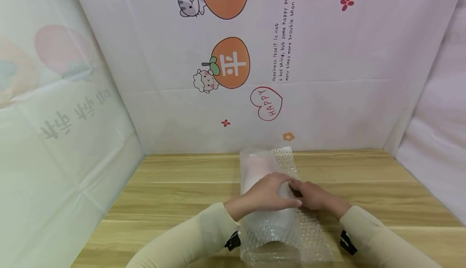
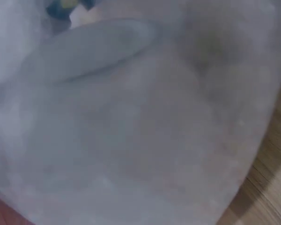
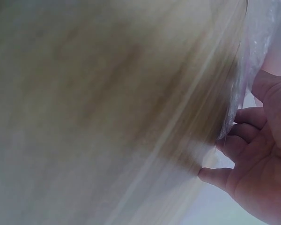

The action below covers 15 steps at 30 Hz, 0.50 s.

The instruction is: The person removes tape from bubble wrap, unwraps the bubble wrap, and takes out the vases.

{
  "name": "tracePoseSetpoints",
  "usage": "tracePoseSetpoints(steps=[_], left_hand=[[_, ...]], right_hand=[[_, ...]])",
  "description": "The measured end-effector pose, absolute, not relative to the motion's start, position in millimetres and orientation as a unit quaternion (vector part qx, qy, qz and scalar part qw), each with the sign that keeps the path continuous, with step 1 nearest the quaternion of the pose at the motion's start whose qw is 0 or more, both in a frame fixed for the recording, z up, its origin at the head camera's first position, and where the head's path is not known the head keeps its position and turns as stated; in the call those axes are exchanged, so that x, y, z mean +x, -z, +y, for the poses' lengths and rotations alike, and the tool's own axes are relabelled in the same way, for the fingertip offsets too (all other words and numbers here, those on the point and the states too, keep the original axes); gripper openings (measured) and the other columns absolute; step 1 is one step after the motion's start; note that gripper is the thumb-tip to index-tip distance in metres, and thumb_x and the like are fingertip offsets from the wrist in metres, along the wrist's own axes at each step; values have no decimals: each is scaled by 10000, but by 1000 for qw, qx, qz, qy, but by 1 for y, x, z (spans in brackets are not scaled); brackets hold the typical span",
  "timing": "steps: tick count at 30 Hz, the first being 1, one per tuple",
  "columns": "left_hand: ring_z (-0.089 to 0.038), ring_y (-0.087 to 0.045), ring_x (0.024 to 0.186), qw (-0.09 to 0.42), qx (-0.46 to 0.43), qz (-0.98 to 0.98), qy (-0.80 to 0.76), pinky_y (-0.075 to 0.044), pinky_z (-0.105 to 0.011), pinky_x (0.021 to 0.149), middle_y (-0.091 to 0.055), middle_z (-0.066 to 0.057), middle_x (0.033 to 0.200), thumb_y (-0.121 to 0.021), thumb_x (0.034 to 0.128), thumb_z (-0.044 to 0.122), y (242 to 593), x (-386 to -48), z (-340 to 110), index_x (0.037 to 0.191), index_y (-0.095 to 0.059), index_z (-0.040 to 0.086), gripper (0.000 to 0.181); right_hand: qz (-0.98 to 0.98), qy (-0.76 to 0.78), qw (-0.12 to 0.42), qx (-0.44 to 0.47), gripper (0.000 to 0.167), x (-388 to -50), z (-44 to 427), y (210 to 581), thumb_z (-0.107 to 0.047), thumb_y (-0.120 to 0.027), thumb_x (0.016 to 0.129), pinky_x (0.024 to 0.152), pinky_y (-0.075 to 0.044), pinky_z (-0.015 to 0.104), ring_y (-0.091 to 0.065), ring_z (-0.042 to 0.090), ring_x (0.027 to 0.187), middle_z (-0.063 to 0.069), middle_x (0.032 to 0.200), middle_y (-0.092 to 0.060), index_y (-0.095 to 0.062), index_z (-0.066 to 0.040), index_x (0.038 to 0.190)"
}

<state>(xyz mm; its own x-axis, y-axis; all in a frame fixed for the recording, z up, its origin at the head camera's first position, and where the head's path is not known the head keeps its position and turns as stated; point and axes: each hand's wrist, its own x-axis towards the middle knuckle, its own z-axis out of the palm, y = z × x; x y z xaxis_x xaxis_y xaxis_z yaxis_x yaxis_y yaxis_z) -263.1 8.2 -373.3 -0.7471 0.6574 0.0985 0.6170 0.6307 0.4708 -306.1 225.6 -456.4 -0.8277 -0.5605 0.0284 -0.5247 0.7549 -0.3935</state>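
On the table lies a long pale object [image 1: 259, 164] wrapped in clear bubble wrap [image 1: 314, 237]; the layers blur it, so I cannot tell its kind. My left hand [image 1: 267, 194] rests across the middle of the bundle, thumb and fingers spread apart. At the bundle's right side my right hand [image 1: 314, 196] holds the bubble wrap's edge. In the right wrist view, the right hand's fingers [image 3: 246, 132] curl under the film, with the thumb on the other side. Filmy wrap [image 2: 131, 140] fills most of the left wrist view, with a blurred blue and yellow patch at the top.
The wood-grain table [image 1: 174, 203] extends on both sides of the bundle. A white printed cloth [image 1: 174, 110] stands behind it, and more cloth hangs at left and right. Black straps [image 1: 233, 241] sit at both wrists.
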Motion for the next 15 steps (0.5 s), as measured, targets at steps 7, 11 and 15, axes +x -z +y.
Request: tracePoseSetpoints(steps=[7, 11, 15], left_hand=[[-165, -369, 1350, 56, 397, 905, -141, -256, -364, 1117, -436, 87, 1450, -608, 842, 653, 371, -254, 16, 1452, -462, 226, 758], [-183, -319, 1382, 57, 378, 917, -109, -206, -401, 1138, -398, 86, 1481, -583, 815, 711, 372, -249, 21, 1500, -380, 231, 860], [-235, -234, 1424, 53, 342, 935, -81, -157, -432, 1149, -351, 54, 1511, -563, 773, 773, 375, -245, 27, 1523, -323, 222, 961]], right_hand=[[933, 211, 50, -287, 695, -305, 227, 455, -233, -668, 931, 694, -463, 356, -509, 130, 677, 176, 855, -638, -353, 174, 1397], [932, 211, 49, -289, 693, -305, 226, 453, -218, -672, 928, 749, -467, 389, -524, 121, 723, 262, 1119, -623, -349, 192, 1385], [930, 210, 38, -300, 587, -304, 225, 453, -166, -660, 930, 762, -477, 413, -544, 126, 753, 303, 1246, -563, -425, 152, 1364]])
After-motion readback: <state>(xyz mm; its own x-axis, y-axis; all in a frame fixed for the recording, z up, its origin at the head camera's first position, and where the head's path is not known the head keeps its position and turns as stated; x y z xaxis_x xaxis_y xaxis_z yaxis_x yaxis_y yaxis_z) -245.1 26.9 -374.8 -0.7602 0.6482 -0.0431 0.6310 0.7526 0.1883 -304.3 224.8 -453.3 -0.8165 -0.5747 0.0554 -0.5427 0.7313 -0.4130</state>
